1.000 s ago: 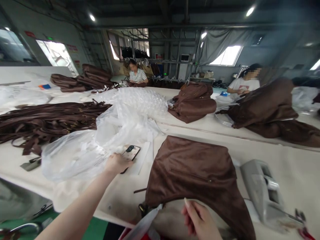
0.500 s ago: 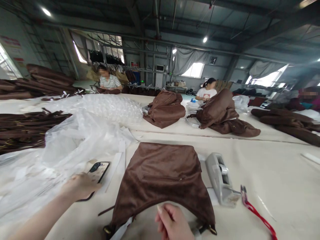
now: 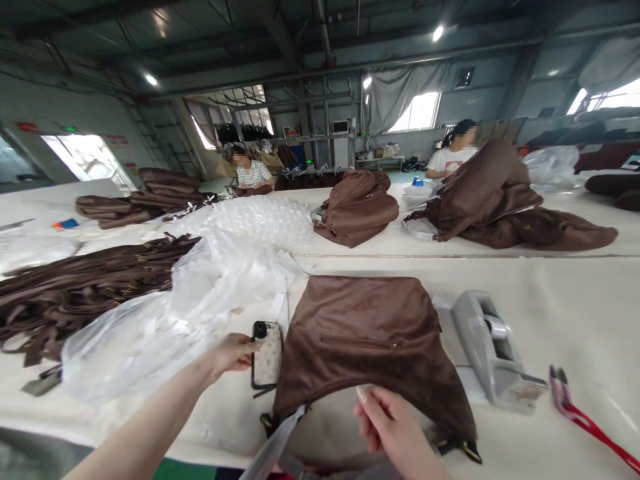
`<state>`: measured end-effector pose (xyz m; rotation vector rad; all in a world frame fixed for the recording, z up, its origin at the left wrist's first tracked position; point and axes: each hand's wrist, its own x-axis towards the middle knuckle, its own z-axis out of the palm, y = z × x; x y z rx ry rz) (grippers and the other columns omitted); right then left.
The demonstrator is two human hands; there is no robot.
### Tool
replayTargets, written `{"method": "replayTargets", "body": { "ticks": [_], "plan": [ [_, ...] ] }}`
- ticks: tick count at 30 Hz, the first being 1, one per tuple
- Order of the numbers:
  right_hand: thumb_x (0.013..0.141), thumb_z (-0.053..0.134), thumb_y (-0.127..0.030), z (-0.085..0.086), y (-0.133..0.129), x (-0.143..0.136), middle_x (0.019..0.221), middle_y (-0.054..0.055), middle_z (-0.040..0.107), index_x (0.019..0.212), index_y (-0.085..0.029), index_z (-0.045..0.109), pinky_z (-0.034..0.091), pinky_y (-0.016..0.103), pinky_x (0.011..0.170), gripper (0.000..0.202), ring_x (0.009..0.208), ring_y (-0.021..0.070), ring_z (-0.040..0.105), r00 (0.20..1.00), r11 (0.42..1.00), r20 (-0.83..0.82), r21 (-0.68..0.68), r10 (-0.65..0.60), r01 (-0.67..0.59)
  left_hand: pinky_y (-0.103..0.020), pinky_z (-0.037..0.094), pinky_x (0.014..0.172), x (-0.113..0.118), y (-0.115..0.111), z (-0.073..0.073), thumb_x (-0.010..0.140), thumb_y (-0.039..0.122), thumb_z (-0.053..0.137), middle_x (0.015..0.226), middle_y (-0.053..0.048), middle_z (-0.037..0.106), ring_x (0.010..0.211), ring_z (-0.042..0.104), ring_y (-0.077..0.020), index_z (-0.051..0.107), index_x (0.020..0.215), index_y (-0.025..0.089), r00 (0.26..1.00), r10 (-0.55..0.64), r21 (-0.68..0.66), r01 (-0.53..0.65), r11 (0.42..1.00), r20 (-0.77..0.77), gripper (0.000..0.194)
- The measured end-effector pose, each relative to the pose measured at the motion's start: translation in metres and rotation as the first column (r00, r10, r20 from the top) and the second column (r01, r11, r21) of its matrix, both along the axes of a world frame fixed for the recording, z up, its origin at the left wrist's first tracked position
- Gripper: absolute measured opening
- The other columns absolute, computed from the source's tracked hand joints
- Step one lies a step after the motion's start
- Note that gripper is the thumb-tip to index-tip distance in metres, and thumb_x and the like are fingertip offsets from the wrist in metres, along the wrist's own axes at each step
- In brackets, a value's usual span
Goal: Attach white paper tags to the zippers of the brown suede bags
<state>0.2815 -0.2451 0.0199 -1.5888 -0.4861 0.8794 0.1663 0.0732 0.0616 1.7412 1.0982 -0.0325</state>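
A brown leather bag [image 3: 365,313] with a zipped slot lies flat in front of me, its curved opening toward me. Left of the bag is a phone [image 3: 268,360] in a patterned, dark-rimmed case. My left hand [image 3: 233,355] grips the phone's left edge, thumb on top and fingers curled at its side. Over the bag's curved edge, my right hand [image 3: 387,420] is closed, thumb pressed against the index finger; I cannot make out what, if anything, is pinched there. A pale strip [image 3: 280,443] runs down from the bag's lower left.
Right of the bag stands a grey tape dispenser [image 3: 493,353], with red-handled snips [image 3: 565,397] beyond. Clear plastic sheeting [image 3: 210,287] and brown straps [image 3: 100,273] cover the left. Brown bags [image 3: 357,210] sit across the table. Two people [image 3: 253,172] work behind.
My view has turned left. The phone has swung from slanted to nearly upright, close to the bag, with my left hand at its edge. My right hand stays closed near the opening.
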Motion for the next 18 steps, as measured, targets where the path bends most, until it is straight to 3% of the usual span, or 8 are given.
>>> {"method": "replayTargets", "body": {
  "ticks": [3,8,11,15,18],
  "plan": [
    [0.083,0.044,-0.065,0.002,0.002,0.000,0.054,-0.002,0.055,0.073,-0.016,0.058,0.031,0.019,0.041,0.052,0.040,0.0080,0.049,1.000,1.000,0.011,0.000,0.000,0.000,-0.026,0.047,0.056,0.007,-0.007,0.001,0.056,0.056,0.066,0.059,-0.002,0.062,0.060,0.062,-0.0185,0.058,0.073,0.015,0.999,-0.027,0.127,0.023,0.992,0.033,0.044],
    [0.084,0.045,-0.063,0.013,0.010,0.002,0.055,-0.001,0.056,0.072,-0.016,0.058,0.035,0.020,0.043,0.050,0.042,0.0090,0.051,0.995,1.000,0.103,0.013,0.003,-0.004,-0.026,0.041,0.051,0.019,-0.002,0.000,0.067,0.037,0.054,0.051,-0.002,0.059,0.054,0.060,-0.0207,0.055,0.062,0.018,0.960,-0.117,0.456,0.227,0.861,-0.256,0.019],
    [0.084,0.045,-0.063,0.014,0.012,0.003,0.054,-0.001,0.056,0.071,-0.016,0.058,0.035,0.019,0.043,0.050,0.041,0.0088,0.050,0.994,1.000,0.104,0.014,0.018,-0.020,-0.027,0.037,0.050,0.025,0.000,-0.003,0.064,0.032,0.053,0.052,-0.003,0.058,0.055,0.059,-0.0213,0.053,0.059,0.019,0.946,-0.125,0.498,0.265,0.826,-0.298,0.014],
    [0.081,0.044,-0.069,0.008,0.012,0.004,0.053,-0.001,0.054,0.069,-0.016,0.056,0.035,0.019,0.041,0.055,0.040,0.0084,0.047,0.997,1.000,0.082,0.021,-0.005,0.003,-0.026,0.038,0.050,0.028,-0.004,-0.007,0.067,0.042,0.050,0.058,-0.003,0.059,0.060,0.061,-0.0224,0.052,0.062,0.018,0.948,-0.164,0.453,0.277,0.847,-0.274,0.025],
    [0.078,0.044,-0.073,0.005,0.009,0.007,0.052,-0.001,0.054,0.069,-0.017,0.056,0.033,0.019,0.041,0.058,0.039,0.0084,0.046,0.999,1.000,0.054,-0.008,-0.005,0.006,-0.028,0.040,0.055,0.019,0.000,-0.002,0.067,0.049,0.050,0.057,-0.004,0.059,0.066,0.061,-0.0253,0.053,0.058,0.018,0.953,-0.176,0.509,0.282,0.813,-0.247,0.032]
  ]
}}
